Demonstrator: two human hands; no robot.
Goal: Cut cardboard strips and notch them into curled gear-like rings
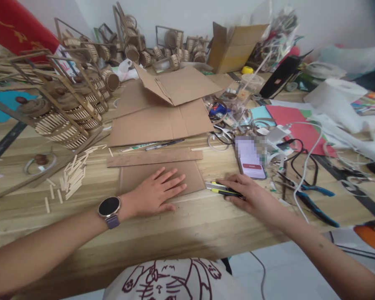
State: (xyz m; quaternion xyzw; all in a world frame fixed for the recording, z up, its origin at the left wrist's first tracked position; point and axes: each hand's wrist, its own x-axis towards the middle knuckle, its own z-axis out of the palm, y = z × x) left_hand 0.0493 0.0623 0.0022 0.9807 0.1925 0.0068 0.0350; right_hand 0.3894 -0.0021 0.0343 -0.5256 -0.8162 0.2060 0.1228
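My left hand [158, 189] lies flat with fingers spread on a small cardboard piece [192, 177] at the table's front. Along that piece's far edge lies a narrow cardboard strip [156, 158]. My right hand [246, 193] is closed around a black and yellow utility knife [223, 188], its tip pointing left by the cardboard's right corner. Larger folded cardboard sheets [159, 127] are stacked behind, with a pen [164, 145] at their near edge. A phone [250, 160] with a lit screen lies just beyond my right hand.
Small wooden sticks [73, 177] are scattered at left, near several slatted wooden baskets with handles [61, 116]. Blue-handled pliers [312, 200], a white cable [320, 133] and red paper [287, 118] lie at right. An open cardboard box [240, 48] stands at the back.
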